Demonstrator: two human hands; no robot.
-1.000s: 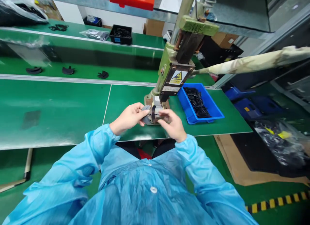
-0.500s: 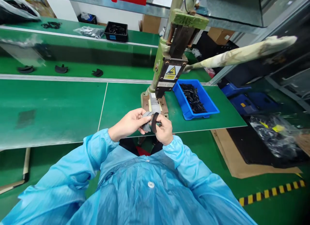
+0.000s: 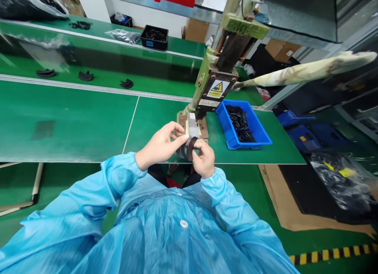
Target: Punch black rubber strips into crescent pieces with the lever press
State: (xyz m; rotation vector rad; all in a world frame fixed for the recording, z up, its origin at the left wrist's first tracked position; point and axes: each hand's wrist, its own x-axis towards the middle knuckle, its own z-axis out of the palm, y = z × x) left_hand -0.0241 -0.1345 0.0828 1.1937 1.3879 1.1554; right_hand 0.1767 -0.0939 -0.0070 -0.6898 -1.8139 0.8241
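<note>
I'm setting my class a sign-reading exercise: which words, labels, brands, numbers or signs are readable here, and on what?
No wording reads clearly.
Green-and-black metal press: yellow triangular warning sign with a dark pictogram; caption too small.
White strip label below that sign: blurred.
Green metal block high on the press: dark marks, unclear.
Grey metal fixture: white label, blurred.
Black plastic bin: blue label, too small.
Brown cardboard box: white sticker, too small.

Bright, fairly even light falls on the green counter and the blue sleeves; a pale sheen marks the counter's left side; whitish reflections and a dark band cross the glossy green surface behind. The far right is dim and smeared; the wide lens stretches the corners; the curved strip looks soft.
</note>
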